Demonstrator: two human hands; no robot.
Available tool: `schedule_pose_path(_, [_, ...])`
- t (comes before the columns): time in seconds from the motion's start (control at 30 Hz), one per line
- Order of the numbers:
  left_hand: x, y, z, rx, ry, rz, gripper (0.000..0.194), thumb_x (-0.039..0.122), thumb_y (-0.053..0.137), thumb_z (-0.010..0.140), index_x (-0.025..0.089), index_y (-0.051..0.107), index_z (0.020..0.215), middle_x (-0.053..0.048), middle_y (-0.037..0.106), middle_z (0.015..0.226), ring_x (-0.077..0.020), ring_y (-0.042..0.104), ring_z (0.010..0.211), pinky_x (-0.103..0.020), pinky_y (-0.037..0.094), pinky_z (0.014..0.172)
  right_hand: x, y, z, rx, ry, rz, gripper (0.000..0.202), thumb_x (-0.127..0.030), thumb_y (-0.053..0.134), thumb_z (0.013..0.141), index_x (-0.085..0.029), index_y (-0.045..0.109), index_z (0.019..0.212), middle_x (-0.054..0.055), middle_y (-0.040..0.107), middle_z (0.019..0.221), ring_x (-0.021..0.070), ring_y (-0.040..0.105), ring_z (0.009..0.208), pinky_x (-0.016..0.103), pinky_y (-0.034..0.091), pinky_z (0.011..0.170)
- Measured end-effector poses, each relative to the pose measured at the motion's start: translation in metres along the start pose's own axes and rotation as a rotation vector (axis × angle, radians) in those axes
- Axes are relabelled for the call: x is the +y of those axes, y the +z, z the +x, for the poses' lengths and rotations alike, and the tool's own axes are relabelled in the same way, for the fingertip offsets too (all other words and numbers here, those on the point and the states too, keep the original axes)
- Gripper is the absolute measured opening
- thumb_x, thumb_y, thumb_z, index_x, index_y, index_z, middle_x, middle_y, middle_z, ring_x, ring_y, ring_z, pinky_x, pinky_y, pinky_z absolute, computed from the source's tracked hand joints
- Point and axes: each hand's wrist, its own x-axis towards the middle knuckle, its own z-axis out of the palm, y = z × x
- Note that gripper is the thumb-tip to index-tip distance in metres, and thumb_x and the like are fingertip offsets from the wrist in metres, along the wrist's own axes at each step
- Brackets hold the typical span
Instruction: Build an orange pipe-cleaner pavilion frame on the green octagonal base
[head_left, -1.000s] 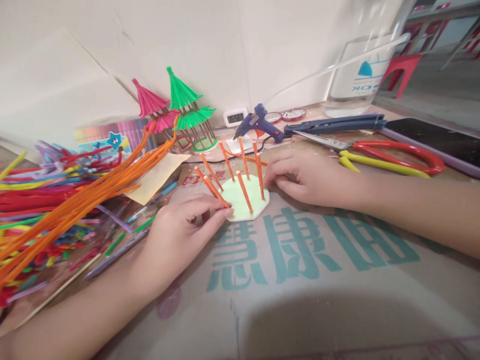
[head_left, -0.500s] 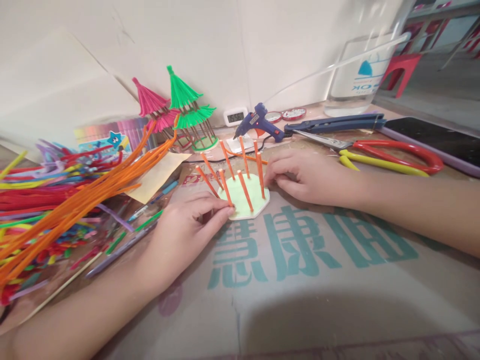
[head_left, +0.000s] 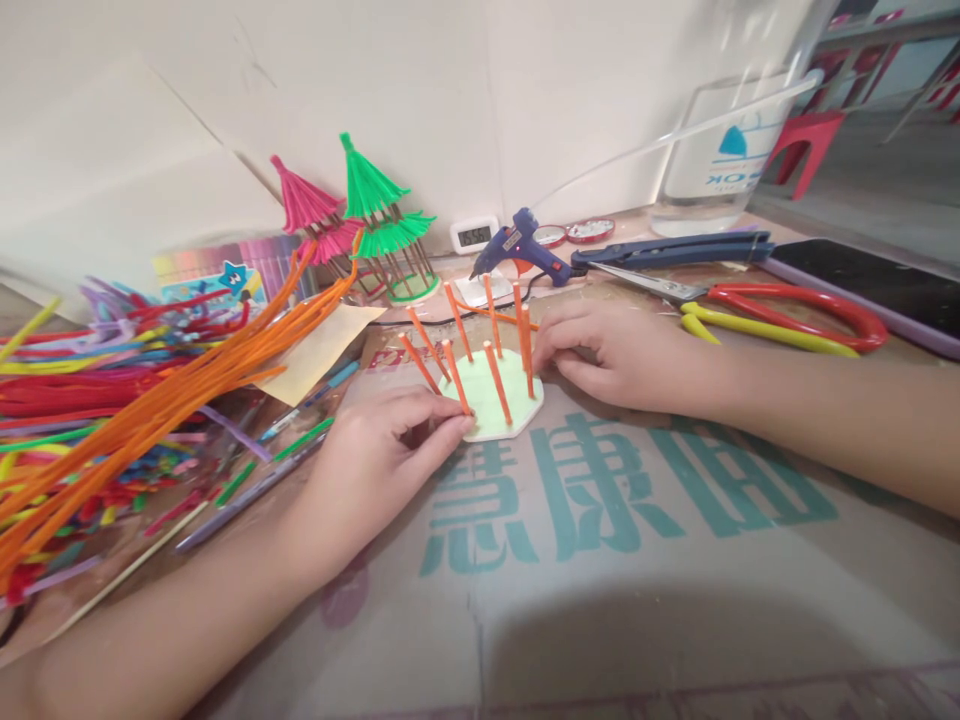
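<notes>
1. Work in hand, as I judge it, is steadying an orange stick (head_left: 456,378) on the near-left edge of a pale green octagonal base (head_left: 480,388).

2. The left hand (head_left: 401,435) pinches that stick low down: thumb and forefinger meet around its foot, right at the rim.

3. The right hand (head_left: 619,350) sits just beyond the right edge of the base, its fingers loosely curled; whether they touch the base or a stick, I cannot tell.

4. The base lies flat on a printed sheet (head_left: 540,630) over the desk, between the two hands. Eight sticks rise around its margin; those on the left tilt outward, while the others stand nearer upright.

5. The next move seems to call for a still left hand until the foot holds, then a gentle release that leaves the stick standing. A sideways tug could set it leaning.

6. A hot glue gun (head_left: 521,245) lies on the far side, well apart from both hands. Farther left stand a green tiered tower (head_left: 375,190) and a pink tiered tower (head_left: 304,197), each with thin posts beneath its roof.
</notes>
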Motion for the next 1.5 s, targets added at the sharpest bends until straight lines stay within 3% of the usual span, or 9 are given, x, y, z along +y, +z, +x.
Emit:
schedule_pose_path(0.23, [-0.002,-0.001,-0.002,-0.029,-0.011,-0.025,0.014,0.028,0.062,0.095,0.023,0.076,0.093,0.001,0.079,0.093,-0.0142,0.071,0.08,-0.024,0.053,0.077,-0.006,-0.005,0.002,0.002,0.024,-0.024,0.026,-0.013,0.051,0.083,-0.023,0.074,0.088,0.003,0.076,0.093,0.0217,0.068,0.091,0.034,0.049,0.085])
schedule_pose_path(0.43, [-0.004,-0.001,-0.004,-0.047,-0.006,0.006,0.02,0.031,0.058,0.098,0.022,0.076,0.095,-0.001,0.078,0.098,-0.0171,0.071,0.089,-0.028,0.052,0.082,-0.002,-0.025,0.007,0.102,0.235,-0.103,0.021,-0.017,0.053,0.087,-0.02,0.07,0.099,0.007,0.075,0.1,0.024,0.069,0.091,0.037,0.052,0.082])
schedule_pose_path(0.57, [0.0,0.001,-0.004,-0.082,0.013,0.005,0.024,0.029,0.054,0.1,0.021,0.076,0.097,-0.002,0.078,0.096,-0.0182,0.07,0.088,-0.029,0.051,0.08,0.015,-0.019,0.005,-0.046,0.19,-0.196,0.032,-0.03,0.055,0.094,-0.016,0.068,0.12,0.014,0.07,0.116,0.0286,0.065,0.105,0.043,0.051,0.092])
schedule_pose_path(0.73, [0.009,-0.003,-0.004,-0.137,0.05,0.055,0.029,0.031,0.049,0.101,0.021,0.076,0.097,-0.004,0.078,0.097,-0.0203,0.07,0.087,-0.03,0.05,0.078,0.021,-0.001,0.011,-0.136,0.19,-0.245,0.026,-0.031,0.054,0.097,-0.017,0.074,0.107,0.014,0.07,0.107,0.0281,0.062,0.105,0.041,0.047,0.095])
schedule_pose_path(0.9, [0.016,-0.035,-0.005,-0.17,0.044,0.149,0.034,0.032,0.046,0.1,0.023,0.075,0.083,-0.001,0.075,0.08,-0.0177,0.067,0.074,-0.028,0.043,0.067,0.02,0.0,0.017,-0.116,0.277,-0.274,0.02,-0.016,0.051,0.095,-0.015,0.071,0.097,0.012,0.072,0.098,0.0244,0.064,0.095,0.034,0.046,0.088])
schedule_pose_path(1.07, [0.028,-0.08,0.015,0.015,0.025,0.261,0.035,0.04,0.047,0.096,0.022,0.075,0.085,-0.001,0.071,0.071,-0.0156,0.059,0.061,-0.027,0.035,0.058,0.02,-0.002,0.019,-0.135,0.271,-0.257,0.017,-0.028,0.059,0.095,-0.017,0.071,0.102,0.01,0.073,0.1,0.0231,0.065,0.094,0.031,0.045,0.084])
schedule_pose_path(1.23, [0.047,-0.102,0.053,0.117,-0.024,0.321,0.034,0.043,0.051,0.093,0.021,0.075,0.084,-0.001,0.069,0.069,-0.016,0.06,0.065,-0.028,0.039,0.063,0.015,0.002,0.027,-0.128,0.306,-0.247,0.014,-0.019,0.056,0.092,-0.018,0.069,0.09,0.007,0.074,0.093,0.0194,0.065,0.083,0.028,0.043,0.074])
schedule_pose_path(1.4, [0.046,-0.096,0.062,0.22,0.019,0.265,0.034,0.038,0.048,0.095,0.022,0.072,0.111,-0.004,0.075,0.106,-0.0227,0.068,0.101,-0.033,0.049,0.089,0.017,-0.04,0.032,0.037,0.46,-0.321,0.02,-0.021,0.046,0.094,-0.016,0.064,0.101,0.011,0.072,0.086,0.0215,0.062,0.073,0.03,0.039,0.065])
schedule_pose_path(1.5, [0.034,-0.09,0.057,0.274,0.124,0.269,0.042,0.037,0.045,0.098,0.022,0.058,0.135,-0.008,0.059,0.143,-0.0271,0.053,0.133,-0.041,0.042,0.11,0.007,-0.083,0.032,0.291,0.493,-0.304,0.012,-0.025,0.054,0.088,-0.02,0.063,0.094,0.005,0.068,0.078,0.0197,0.059,0.066,0.03,0.039,0.06])
